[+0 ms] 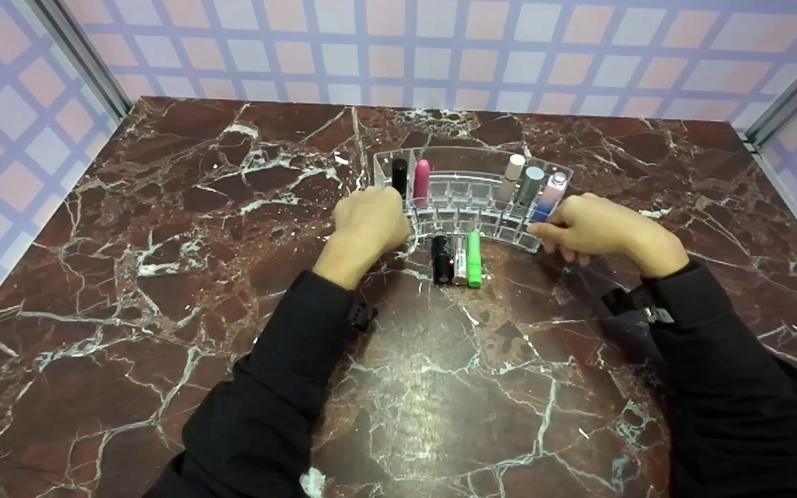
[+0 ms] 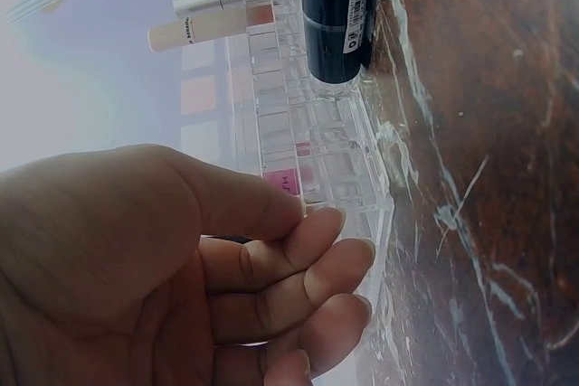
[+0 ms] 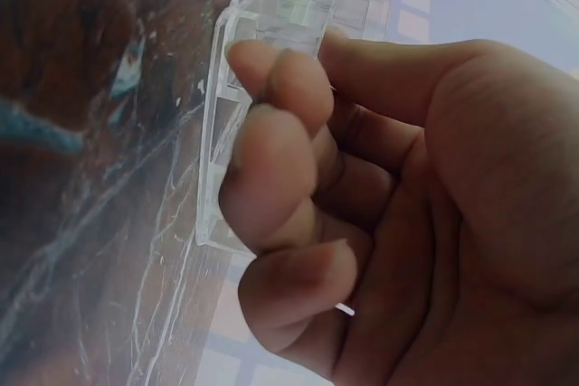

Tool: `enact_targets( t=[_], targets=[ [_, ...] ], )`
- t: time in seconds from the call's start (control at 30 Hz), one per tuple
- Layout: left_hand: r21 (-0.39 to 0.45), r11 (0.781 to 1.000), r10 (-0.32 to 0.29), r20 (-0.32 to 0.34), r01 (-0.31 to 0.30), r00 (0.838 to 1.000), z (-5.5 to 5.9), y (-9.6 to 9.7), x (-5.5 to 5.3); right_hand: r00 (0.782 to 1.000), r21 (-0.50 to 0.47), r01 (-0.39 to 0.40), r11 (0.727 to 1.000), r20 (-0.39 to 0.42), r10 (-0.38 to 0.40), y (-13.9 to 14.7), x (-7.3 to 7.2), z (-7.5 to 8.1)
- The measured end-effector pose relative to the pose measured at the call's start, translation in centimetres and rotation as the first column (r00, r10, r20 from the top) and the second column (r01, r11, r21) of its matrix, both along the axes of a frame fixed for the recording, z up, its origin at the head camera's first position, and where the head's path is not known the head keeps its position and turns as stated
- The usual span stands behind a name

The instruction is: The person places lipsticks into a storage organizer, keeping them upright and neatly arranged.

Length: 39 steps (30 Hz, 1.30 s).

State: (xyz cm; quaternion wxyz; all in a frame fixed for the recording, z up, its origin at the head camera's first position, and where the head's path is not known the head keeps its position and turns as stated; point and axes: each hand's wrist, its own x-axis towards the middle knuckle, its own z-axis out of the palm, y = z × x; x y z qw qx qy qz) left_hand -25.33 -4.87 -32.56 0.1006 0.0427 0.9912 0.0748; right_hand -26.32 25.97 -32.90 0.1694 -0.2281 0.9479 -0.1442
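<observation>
A clear, curved lipstick organizer (image 1: 464,185) stands on the table, with my hands at its two ends. My left hand (image 1: 371,220) grips the left end, its thumb and fingertips closing at the edge in the left wrist view. At the right end, my right hand (image 1: 596,225) pinches the corner with curled fingers. A black tube (image 1: 399,176) and a pink tube (image 1: 421,180) stand in the back row on the left. On the right stand a cream-capped tube (image 1: 515,171), a grey tube (image 1: 530,185) and a pink-and-blue tube (image 1: 553,194).
Just in front of the organizer, a black tube (image 1: 441,259), a clear silvery tube (image 1: 460,261) and a bright green tube (image 1: 474,259) lie side by side. The dark marbled table (image 1: 163,360) is bordered by checked panels (image 1: 440,55) behind and at both sides.
</observation>
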Motion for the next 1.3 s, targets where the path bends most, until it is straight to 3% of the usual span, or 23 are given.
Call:
enact_targets(
  t=[0.67, 1.13, 1.3],
  targets=[
    [-0.013, 1.000, -0.012, 0.014, 0.013, 1.000, 0.07, -0.05, 0.01, 0.999, -0.007, 0.012, 1.000, 0.042, -0.011, -0.01, -0.19, -0.19],
    [0.025, 1.000, -0.013, -0.031, 0.013, 0.999, 0.24, 0.08, 0.23, 0.997, -0.012, 0.022, 1.000, 0.070, -0.022, 0.04, -0.14, -0.10],
    [0.061, 0.995, -0.078, -0.029, 0.079, 0.997, 0.40, 0.41, 0.48, 0.998, -0.012, 0.017, 1.000, 0.062, -0.016, -0.03, -0.06, -0.06]
  ],
)
